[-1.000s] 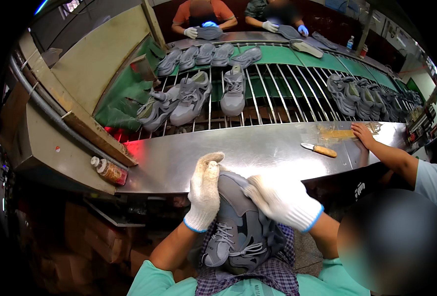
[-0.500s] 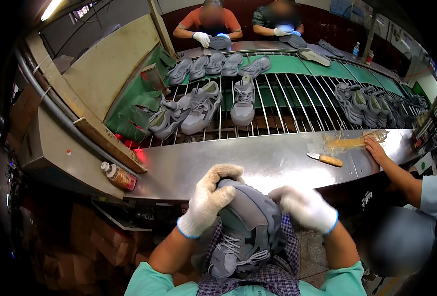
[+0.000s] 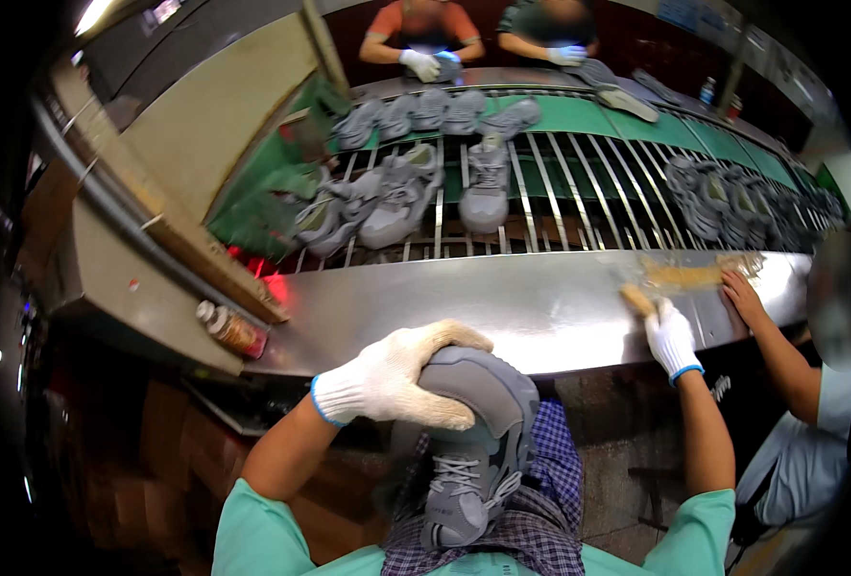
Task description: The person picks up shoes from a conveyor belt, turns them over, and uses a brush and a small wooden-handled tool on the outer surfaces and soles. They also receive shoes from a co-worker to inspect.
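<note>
"Over the plaid-covered lap, how does the gray shoe lie?"

"Long axis running from lap toward steel bench; left hand grasps its far end."

"Right hand?"

"Farther out, rightward, at the wooden handle, which points away leftward; blur prevents telling whether it is grasped."

The right hand is now off the shoe, its fingers meeting the knife's tan handle, now tilted more steeply near the steel bench's right end. The neighbour's head moves from below the near edge to beside that end.
</note>
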A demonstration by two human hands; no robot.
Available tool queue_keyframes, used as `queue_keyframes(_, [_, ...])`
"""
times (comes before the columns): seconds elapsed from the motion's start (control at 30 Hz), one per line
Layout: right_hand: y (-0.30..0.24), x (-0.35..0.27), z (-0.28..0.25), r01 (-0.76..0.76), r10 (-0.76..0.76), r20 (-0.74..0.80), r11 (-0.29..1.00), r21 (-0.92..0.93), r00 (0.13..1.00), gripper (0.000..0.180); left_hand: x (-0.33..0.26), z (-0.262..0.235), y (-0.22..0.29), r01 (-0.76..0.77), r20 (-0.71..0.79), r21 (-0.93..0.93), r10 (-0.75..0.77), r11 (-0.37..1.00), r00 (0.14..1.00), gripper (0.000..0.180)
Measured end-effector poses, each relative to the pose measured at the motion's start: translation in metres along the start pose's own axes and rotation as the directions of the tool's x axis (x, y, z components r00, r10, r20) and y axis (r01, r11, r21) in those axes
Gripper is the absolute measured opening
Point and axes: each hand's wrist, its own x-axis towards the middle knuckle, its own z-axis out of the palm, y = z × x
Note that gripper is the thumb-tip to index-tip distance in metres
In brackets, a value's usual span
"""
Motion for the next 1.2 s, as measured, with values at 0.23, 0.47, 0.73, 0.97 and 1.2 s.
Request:
queue_keyframes(0.23, [-0.112, -0.176, -0.028, -0.501, -0.494, 0.345, -0.225, 0.836, 0.798, 0.05, 0.017, 0.005, -0.001, -0.056, -0.045, 0.078, 0.059, 0.995, 0.997, 0.084])
queue_keyframes(0.47, [-0.156, -0.233, -0.073, -0.526, -0.464, 0.558, 0.211, 0.824, 0.688, 0.032, 0.031, 0.01, 0.007, -0.107, 0.003, 0.125, 0.108, 0.986, 0.994, 0.079])
queue_keyframes(0.73, [-0.173, -0.23, -0.077, 0.002, -0.874, 0.419, 0.432, 0.902, 0.246, 0.055, 0.021, 0.011, -0.003, -0.073, -0.06, 0.092, 0.079, 0.993, 0.995, 0.083])
queue_keyframes(0.97, [-0.191, -0.209, -0.118, 0.265, -0.922, 0.23, 0.317, 0.911, 0.313, 0.055, -0.011, 0.002, -0.008, -0.003, -0.136, 0.068, 0.013, 0.998, 0.991, 0.081])
queue_keyframes(1.2, [-0.201, -0.205, -0.109, 0.408, -0.536, -0.004, 0.637, 0.654, 0.844, 0.054, -0.011, 0.005, 0.0, -0.04, -0.138, 0.174, 0.065, 0.984, 0.988, 0.081])
